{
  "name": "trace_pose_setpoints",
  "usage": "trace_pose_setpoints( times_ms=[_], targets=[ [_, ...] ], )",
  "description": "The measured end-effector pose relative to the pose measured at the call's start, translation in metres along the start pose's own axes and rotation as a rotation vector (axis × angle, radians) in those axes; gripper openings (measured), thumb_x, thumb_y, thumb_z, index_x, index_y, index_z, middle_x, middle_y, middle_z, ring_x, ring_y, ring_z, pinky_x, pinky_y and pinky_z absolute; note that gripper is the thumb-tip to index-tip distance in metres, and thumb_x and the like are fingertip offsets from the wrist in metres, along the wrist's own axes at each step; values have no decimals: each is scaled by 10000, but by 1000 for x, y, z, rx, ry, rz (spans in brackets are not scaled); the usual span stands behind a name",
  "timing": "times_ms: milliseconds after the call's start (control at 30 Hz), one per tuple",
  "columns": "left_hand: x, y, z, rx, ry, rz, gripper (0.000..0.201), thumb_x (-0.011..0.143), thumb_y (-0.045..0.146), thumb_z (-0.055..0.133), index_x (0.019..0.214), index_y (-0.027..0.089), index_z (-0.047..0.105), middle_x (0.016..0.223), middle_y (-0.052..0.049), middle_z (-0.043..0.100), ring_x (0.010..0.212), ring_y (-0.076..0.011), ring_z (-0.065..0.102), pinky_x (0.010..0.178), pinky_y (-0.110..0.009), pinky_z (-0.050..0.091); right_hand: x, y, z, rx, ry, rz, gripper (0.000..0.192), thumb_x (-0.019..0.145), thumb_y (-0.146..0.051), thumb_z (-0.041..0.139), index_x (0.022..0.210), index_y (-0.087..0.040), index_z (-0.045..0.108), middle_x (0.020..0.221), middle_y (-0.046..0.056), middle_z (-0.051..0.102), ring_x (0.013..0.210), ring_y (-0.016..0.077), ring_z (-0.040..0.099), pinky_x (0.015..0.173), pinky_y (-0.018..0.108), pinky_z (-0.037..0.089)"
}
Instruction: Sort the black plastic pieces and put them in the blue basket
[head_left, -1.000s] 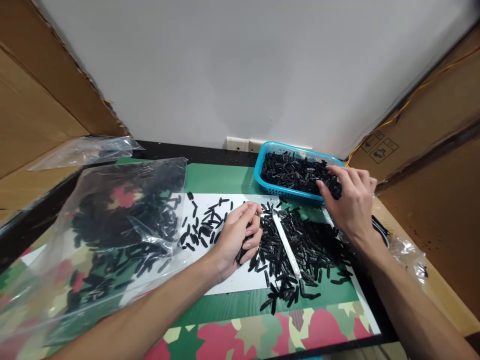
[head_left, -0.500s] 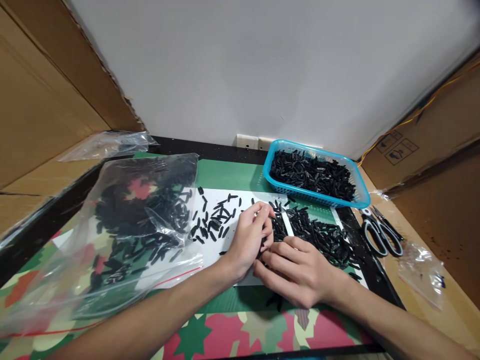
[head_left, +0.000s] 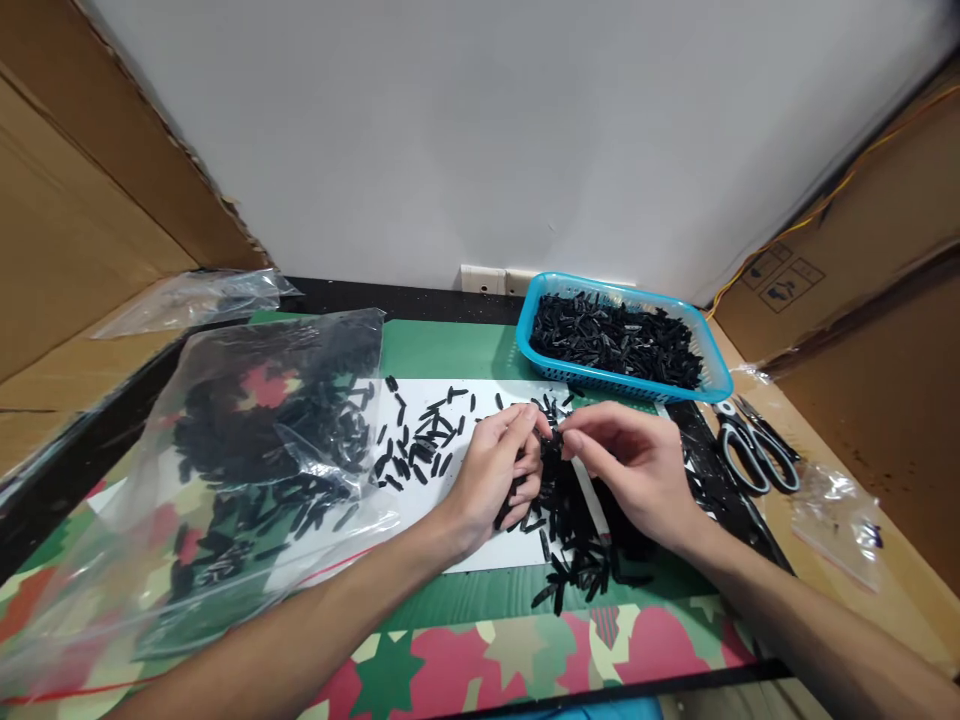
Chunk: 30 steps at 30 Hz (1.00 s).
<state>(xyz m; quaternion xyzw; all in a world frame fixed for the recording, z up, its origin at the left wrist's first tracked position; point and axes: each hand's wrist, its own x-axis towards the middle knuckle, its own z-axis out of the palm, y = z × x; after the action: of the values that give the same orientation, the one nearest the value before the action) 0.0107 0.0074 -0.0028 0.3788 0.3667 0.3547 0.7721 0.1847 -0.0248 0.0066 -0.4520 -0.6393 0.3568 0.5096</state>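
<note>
My left hand (head_left: 491,470) rests on the white sheet (head_left: 465,545), fingers curled around a bundle of small black pieces. My right hand (head_left: 637,465) is raised just to its right, thumb and fingers pinched on one small black piece (head_left: 555,432) that meets the left hand's fingertips. A pile of loose black pieces (head_left: 574,545) lies under and in front of both hands. More loose pieces (head_left: 420,440) are scattered left of the left hand. A blue basket (head_left: 716,385) full of black pieces stands behind the right hand.
A large clear plastic bag (head_left: 247,450) with many black pieces lies at the left. Scissors (head_left: 754,445) and a small clear bag (head_left: 840,515) lie at the right. Cardboard walls stand on both sides, with a white wall behind.
My right hand left the basket, dipped low onto the pile beside the left hand, then rose with a pinched piece to meet the left fingertips. The left hand stayed nearly still.
</note>
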Motion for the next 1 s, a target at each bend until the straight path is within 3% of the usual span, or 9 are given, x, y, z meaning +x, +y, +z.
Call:
trace_pose_setpoints(
  times_ms=[100, 233, 433, 767, 1000],
  targets=[
    [0, -2, 0, 26, -59, 28, 335, 997, 555, 590, 921, 232, 544, 548, 121, 345, 353, -53, 267, 247, -115, 260, 8, 9, 1, 168, 60, 161, 203, 920, -403, 803, 945, -202, 786, 773, 24, 757, 646, 162, 679, 566, 270, 536],
    [-2, -4, 2, 114, -104, 67, 320, 987, 541, 627, 927, 237, 546, 522, 125, 342, 350, -56, 283, 257, -107, 251, 14, 17, 0, 268, 26, 228, 274, 871, -453, 844, 921, -192, 777, 696, -1, 713, 584, 129, 620, 522, 241, 493],
    [-2, -2, 5, 155, -52, 95, 319, 956, 540, 674, 944, 246, 550, 525, 127, 332, 344, -56, 313, 273, -99, 229, 16, 16, -6, 264, -12, 254, 278, 882, -455, 824, 950, -191, 768, 761, 9, 742, 497, 99, 558, 442, 227, 447],
    [-2, -5, 1, 142, -30, 92, 311, 969, 542, 662, 1049, 278, 517, 535, 137, 331, 352, -60, 304, 280, -100, 232, 17, 17, -7, 326, -40, 265, 267, 839, -424, 871, 944, -206, 759, 862, 24, 750, 563, 142, 692, 453, 235, 516],
    [-2, -4, -1, 152, -15, 65, 346, 961, 567, 661, 1014, 265, 501, 546, 140, 315, 362, -49, 276, 285, -88, 211, 18, 22, -6, 340, -75, 251, 308, 818, -451, 885, 935, -200, 752, 725, 2, 711, 580, 154, 687, 486, 241, 538]
  ],
)
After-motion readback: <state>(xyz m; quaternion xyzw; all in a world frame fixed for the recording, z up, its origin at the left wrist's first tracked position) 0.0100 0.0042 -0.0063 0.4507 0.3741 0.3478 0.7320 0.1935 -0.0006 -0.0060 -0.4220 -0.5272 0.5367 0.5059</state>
